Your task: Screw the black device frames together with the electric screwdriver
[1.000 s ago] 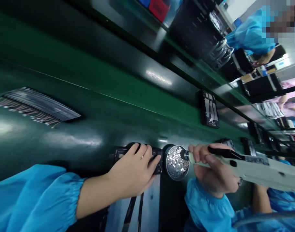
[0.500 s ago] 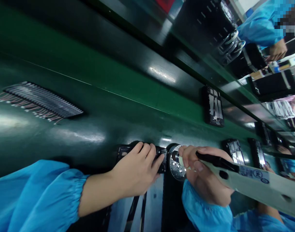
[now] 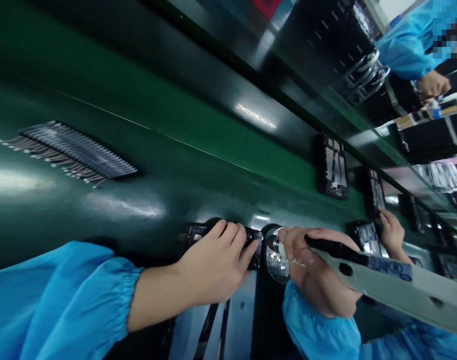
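Right hand (image 3: 320, 270) closed around a pale power tool (image 3: 423, 287), left hand (image 3: 219, 262) laid on a black-framed device (image 3: 239, 320)

The tool is gripped near its front end by the right hand, the fingers curled fully round it and the black lever (image 3: 337, 250) left showing above the thumb. Its nose is aimed toward 9 o'clock and held at a round dish (image 3: 266, 262) of small shiny pieces; whether any are touched by the tip cannot be seen. The dish is set at 3 o'clock from the left hand, just beside the device.

The device is placed at 6 o'clock in the view, on the green counter (image 3: 198, 195). Its far end is covered by the left hand, whose fingers are part-bent and slightly spread; whether it is gripped or merely steadied cannot be told.

At 10 o'clock from the left hand, a wired row of strips (image 3: 78, 150) is laid out. At 12 o'clock from the right hand, a similar unit (image 3: 334, 170) is seen. At 1 o'clock, another unit (image 3: 376, 192) is touched by a co-worker's hand (image 3: 391, 232).
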The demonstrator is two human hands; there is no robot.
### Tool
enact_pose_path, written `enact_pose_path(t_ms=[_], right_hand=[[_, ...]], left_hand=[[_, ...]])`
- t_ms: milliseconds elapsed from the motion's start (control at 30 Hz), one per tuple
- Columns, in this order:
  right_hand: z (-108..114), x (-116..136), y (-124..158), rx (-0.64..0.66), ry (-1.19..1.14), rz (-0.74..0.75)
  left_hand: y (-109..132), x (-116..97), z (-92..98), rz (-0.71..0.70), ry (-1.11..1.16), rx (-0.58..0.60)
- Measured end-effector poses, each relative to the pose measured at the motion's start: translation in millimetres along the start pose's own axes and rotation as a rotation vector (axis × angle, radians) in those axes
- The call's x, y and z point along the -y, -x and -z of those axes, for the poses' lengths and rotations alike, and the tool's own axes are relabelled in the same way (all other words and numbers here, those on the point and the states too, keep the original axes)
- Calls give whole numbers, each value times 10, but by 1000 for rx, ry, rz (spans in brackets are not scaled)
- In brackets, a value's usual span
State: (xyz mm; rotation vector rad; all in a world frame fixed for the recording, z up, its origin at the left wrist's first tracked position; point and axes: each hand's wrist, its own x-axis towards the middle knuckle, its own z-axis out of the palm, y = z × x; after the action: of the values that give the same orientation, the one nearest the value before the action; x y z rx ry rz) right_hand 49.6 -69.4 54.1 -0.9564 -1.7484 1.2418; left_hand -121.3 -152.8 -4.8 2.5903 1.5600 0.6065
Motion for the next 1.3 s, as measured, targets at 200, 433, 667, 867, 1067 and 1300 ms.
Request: enact_pose_path(t_ms=[200, 433, 667, 867, 1067, 1300], right_hand=[[-84, 46, -19, -78, -93, 67], [-149, 93, -15, -72, -235, 49], [309, -16, -12, -240, -218, 166], [488, -208, -110, -377, -221, 122], [384, -273, -182, -326, -230, 157], [348, -317, -183, -324, -234, 149]], left_hand=[[-5, -16, 11, -4, -4, -6], [-3, -11, 47, 5, -21, 50], [-66, -13, 57, 41, 0, 123], [-110, -3, 25, 0, 10, 96], [-91, 22, 35, -21, -11, 85], [-69, -1, 11, -62, 16, 39]])
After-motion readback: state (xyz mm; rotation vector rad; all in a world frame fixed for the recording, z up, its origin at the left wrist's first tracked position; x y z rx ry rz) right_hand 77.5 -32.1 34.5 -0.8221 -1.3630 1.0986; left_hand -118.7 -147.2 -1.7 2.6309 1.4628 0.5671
